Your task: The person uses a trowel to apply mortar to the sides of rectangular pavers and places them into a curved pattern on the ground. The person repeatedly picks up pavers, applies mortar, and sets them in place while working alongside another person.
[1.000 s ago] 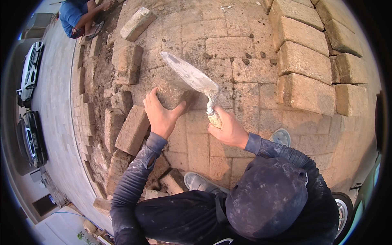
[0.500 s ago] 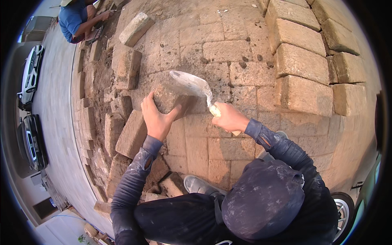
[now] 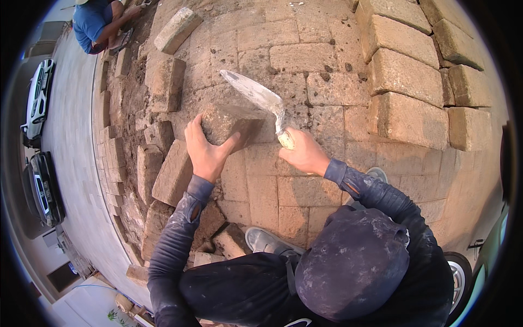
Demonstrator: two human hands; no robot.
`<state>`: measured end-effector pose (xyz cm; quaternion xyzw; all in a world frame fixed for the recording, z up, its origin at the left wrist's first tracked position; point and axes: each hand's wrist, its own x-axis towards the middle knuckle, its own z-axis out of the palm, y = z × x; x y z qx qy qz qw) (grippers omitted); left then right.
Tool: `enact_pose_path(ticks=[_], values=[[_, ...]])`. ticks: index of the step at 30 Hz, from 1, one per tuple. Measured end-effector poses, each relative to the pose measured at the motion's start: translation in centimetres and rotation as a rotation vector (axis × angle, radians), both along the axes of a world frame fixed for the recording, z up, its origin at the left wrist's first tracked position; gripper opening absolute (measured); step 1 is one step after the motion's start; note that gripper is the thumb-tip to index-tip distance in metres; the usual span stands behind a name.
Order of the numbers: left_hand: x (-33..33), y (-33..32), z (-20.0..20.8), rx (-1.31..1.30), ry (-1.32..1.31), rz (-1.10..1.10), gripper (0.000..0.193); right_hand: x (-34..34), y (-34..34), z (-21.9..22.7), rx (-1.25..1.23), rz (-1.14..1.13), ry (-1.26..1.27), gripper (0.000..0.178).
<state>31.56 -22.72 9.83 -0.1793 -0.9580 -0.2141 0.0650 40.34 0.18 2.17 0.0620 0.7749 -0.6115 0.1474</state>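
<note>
My left hand (image 3: 207,151) is closed around the near end of a rough brown paving block (image 3: 226,124), thumb on one side and fingers on the other. In my right hand (image 3: 306,152) is a trowel, gripped by its pale handle. The pointed metal blade of the trowel (image 3: 253,94) stretches up and left, beside and above the block's far side; whether it touches the block I cannot tell. Below both hands lies paving of fitted blocks (image 3: 261,193), with dark crumbs of dirt scattered over its far part.
Stacked blocks (image 3: 406,76) stand at the right. Loose blocks (image 3: 175,173) lie along a dirt strip (image 3: 128,98) on the left. At the far left, a person in a blue shirt (image 3: 90,24) crouches. Parked cars (image 3: 39,101) stand beyond a pale pavement; a wheel (image 3: 457,280) shows lower right.
The trowel blade has swung from nearly level to a steeper slant, its tip now higher and further left. My left hand still grips the block, which has shifted slightly.
</note>
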Motion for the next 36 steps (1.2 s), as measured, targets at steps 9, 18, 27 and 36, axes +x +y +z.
enact_pose_path(ticks=[9,18,27,36], values=[[-2.2,2.0,2.0,0.042,-0.208,0.295,0.097,-0.5,0.5,-0.3,0.109,-0.109,0.040,0.031],[-5.6,-0.5,5.1,0.068,-0.747,0.412,0.095,0.7,-1.9,3.1,-0.062,-0.238,0.273,0.042],[-5.5,-1.5,3.7,0.274,-0.857,0.283,0.071,-5.1,-0.6,-4.6,0.191,0.139,0.055,0.034],[-6.2,-3.9,2.7,0.170,-0.765,0.080,0.088,-3.8,-0.6,-6.0,0.217,0.098,0.099,0.036]])
